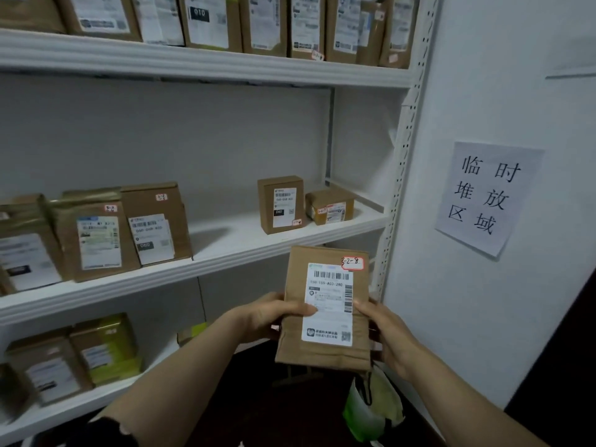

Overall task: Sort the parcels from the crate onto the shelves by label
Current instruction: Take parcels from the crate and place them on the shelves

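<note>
A brown paper parcel [325, 308] is held upright in the lower centre of the frame, in front of the shelving and below the middle shelf [225, 243]. Its white shipping label [329, 304] carries a barcode and a printed code ending "A03-280". A red-bordered sticker [352, 263] at its top right corner is handwritten "3-2-8". The left hand [274, 317] grips the parcel's left edge with the thumb laid across the label. The right hand [383, 330] grips the right edge, thumb on the front.

At the right of the frame a paper notice [487, 198] stuck on the white wall reads "临时堆放区域".

On the middle shelf a small upright box [280, 204] shows "060" on a black patch. Just beside it a smaller box [329, 206] lies flat. Towards the left stands a row of brown parcels [154, 224], one also marked "060", with small handwritten stickers too blurred to read. The top shelf [193, 64] is packed with upright parcels, one label [206, 21] printed "010". More parcels [106, 346], one partly green, stand on the lower shelf at lower left.

The shelving is white, with a perforated upright post [403, 156]. A green-and-white bag [371, 411] lies below the held parcel
</note>
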### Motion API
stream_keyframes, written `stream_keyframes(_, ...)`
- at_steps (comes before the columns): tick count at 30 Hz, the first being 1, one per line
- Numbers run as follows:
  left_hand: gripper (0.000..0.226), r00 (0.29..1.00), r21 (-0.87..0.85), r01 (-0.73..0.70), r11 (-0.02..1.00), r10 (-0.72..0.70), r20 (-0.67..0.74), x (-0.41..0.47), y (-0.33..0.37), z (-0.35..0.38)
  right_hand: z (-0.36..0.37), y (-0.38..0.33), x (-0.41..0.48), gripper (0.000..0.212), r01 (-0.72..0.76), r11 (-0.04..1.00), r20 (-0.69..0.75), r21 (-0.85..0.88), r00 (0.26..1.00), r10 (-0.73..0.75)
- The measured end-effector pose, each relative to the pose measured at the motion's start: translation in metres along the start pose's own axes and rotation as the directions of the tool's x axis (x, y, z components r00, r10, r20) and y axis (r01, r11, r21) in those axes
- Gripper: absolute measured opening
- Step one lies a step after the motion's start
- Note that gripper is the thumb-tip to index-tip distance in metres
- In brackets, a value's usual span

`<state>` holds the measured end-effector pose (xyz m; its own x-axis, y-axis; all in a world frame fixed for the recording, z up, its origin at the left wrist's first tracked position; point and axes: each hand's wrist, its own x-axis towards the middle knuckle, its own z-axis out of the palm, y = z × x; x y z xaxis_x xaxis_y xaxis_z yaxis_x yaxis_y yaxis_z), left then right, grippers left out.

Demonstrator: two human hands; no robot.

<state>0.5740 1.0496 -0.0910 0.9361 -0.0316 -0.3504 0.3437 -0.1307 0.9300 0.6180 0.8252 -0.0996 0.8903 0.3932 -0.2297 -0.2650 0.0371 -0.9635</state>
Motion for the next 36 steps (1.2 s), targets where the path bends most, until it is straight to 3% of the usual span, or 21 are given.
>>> stream_keyframes(2, 0.077, 0.999, -0.014, 0.007, 1.0, -0.008, -0.035, 0.015, 0.008, -0.002, -0.007, -0.007, 0.024, 0.044, -0.013, 1.0, 0.041, 0.016, 0.999, 0.013)
stream_keyframes(7, 0.077, 0.991, -0.024, 0.032, 0.999, -0.035, -0.13, 0.055, 0.02, -0.002, -0.03, -0.017, 0.082, 0.03, -0.05, 0.998, 0.133, 0.043, 0.99, 0.044)
stream_keyframes(11, 0.077, 0.98, -0.056, 0.069, 0.996, -0.078, -0.184, 0.078, 0.016, -0.002, -0.043, -0.012, 0.118, 0.042, -0.078, 0.996, 0.204, 0.048, 0.977, 0.067)
stream_keyframes(13, 0.078, 0.982, -0.03, 0.085, 0.996, -0.089, -0.169, 0.084, 0.018, -0.002, -0.046, -0.01, 0.134, 0.063, -0.093, 0.994, 0.226, 0.06, 0.971, 0.077)
stream_keyframes(16, 0.067, 0.989, 0.08, 0.102, 0.992, -0.092, -0.115, 0.095, 0.025, -0.002, -0.054, -0.021, 0.159, 0.113, -0.082, 0.992, 0.229, 0.095, 0.972, 0.058)
stream_keyframes(18, 0.066, 0.991, 0.105, 0.107, 0.989, -0.097, -0.091, 0.105, 0.03, -0.005, -0.065, -0.04, 0.177, 0.129, -0.042, 0.997, 0.239, 0.063, 0.971, 0.025)
stream_keyframes(21, 0.073, 0.995, 0.168, 0.096, 0.981, -0.088, -0.056, 0.124, 0.039, -0.01, -0.078, -0.073, 0.196, 0.114, 0.014, 0.979, 0.395, -0.201, 0.916, 0.068)
stream_keyframes(24, 0.082, 0.995, 0.229, 0.104, 0.968, -0.103, -0.014, 0.142, 0.047, -0.016, -0.083, -0.086, 0.213, 0.096, 0.099, 0.865, 0.479, -0.491, 0.861, 0.173)
stream_keyframes(31, 0.09, 0.991, 0.211, 0.018, 0.977, -0.045, 0.124, 0.175, 0.073, -0.059, -0.07, -0.118, 0.252, 0.099, 0.194, 0.756, 0.44, -0.624, 0.887, 0.135)
stream_keyframes(34, 0.104, 0.997, 0.051, -0.055, 0.997, 0.057, -0.051, 0.182, 0.098, -0.093, -0.055, -0.145, 0.269, 0.091, 0.247, 0.698, 0.444, -0.672, 0.889, 0.113)
stream_keyframes(36, 0.084, 0.939, -0.021, -0.18, 0.983, 0.165, -0.302, 0.184, 0.122, -0.114, -0.046, -0.168, 0.281, 0.089, 0.29, 0.622, 0.439, -0.728, 0.893, 0.097)
